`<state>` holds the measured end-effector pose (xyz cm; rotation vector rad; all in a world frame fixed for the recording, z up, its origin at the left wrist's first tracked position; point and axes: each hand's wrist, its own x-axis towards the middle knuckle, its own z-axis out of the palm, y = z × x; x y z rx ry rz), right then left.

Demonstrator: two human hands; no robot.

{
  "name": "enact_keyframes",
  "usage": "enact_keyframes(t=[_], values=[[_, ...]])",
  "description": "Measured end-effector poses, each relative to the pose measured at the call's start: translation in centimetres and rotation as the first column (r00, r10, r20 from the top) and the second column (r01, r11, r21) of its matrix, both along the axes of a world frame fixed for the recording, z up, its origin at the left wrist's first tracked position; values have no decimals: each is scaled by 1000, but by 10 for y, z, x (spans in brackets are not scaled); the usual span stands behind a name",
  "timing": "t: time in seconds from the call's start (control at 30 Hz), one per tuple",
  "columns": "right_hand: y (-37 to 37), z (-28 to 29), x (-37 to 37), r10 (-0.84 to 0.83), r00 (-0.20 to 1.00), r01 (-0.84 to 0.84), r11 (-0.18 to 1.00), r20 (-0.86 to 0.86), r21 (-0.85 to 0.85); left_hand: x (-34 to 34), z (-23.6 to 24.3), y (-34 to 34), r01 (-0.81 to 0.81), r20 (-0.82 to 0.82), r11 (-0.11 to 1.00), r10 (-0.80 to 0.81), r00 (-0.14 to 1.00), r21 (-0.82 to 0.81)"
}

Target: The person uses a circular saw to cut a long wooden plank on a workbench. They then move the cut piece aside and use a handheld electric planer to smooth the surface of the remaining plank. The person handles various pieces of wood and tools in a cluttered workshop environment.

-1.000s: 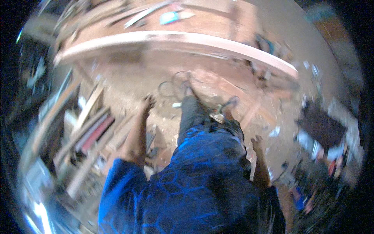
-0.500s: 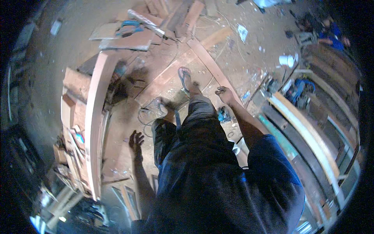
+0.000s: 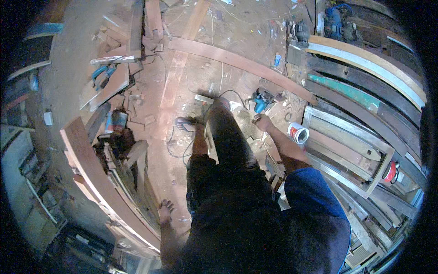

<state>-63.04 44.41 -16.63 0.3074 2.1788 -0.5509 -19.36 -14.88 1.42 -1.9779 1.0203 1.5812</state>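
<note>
My right hand (image 3: 261, 122) hangs over the floor with its fingers curled closed; anything inside them is hidden. Just beyond it lies a blue and black corded power tool (image 3: 262, 101), apart from the fingers. My left hand (image 3: 166, 210) hangs low with fingers apart and holds nothing. Beside that hand, to its left, runs a long reddish plank (image 3: 98, 166) on top of a stack of timber. Two long boards lie crossed on the floor ahead: one reddish board (image 3: 242, 66) slants to the right, and another board (image 3: 173, 84) runs away from my feet.
A white and red bucket (image 3: 299, 134) stands right of my right arm, by a wooden frame (image 3: 346, 153). Timber beams (image 3: 360, 93) are stacked at the right. Offcuts and a blue tool (image 3: 103, 76) lie at the far left. A dark cable (image 3: 169, 145) loops near my foot.
My view has turned rightward and forward, with the power tool, bucket and wooden frame now plainer. My legs have moved in a step. My left hand hangs lower; my right stays curled.
</note>
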Motion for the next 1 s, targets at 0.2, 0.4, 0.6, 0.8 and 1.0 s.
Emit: enact_keyframes(t=[0.2, 0.4, 0.6, 0.8, 1.0], values=[[41, -111, -54, -103, 994, 103, 995, -39, -10, -16, -23, 69, 232, 44, 972, -230, 972, -43], [109, -456, -34, 102, 986, -82, 985, -133, 151, -26, -126, 105, 40, 35, 979, -48, 998, 200], [151, -569, -26, 454, 889, -427, 868, -58, 252, -35, -143, 115, 48, 174, 990, -71, 982, 135], [208, -481, -35, 515, 820, -466, 854, -249, 232, -21, -98, 161, 32, 181, 995, -49, 982, 98], [141, -144, -69, 71, 985, -96, 983, -158, -155, 16, -38, 209, -2, 44, 999, 3, 999, -34]])
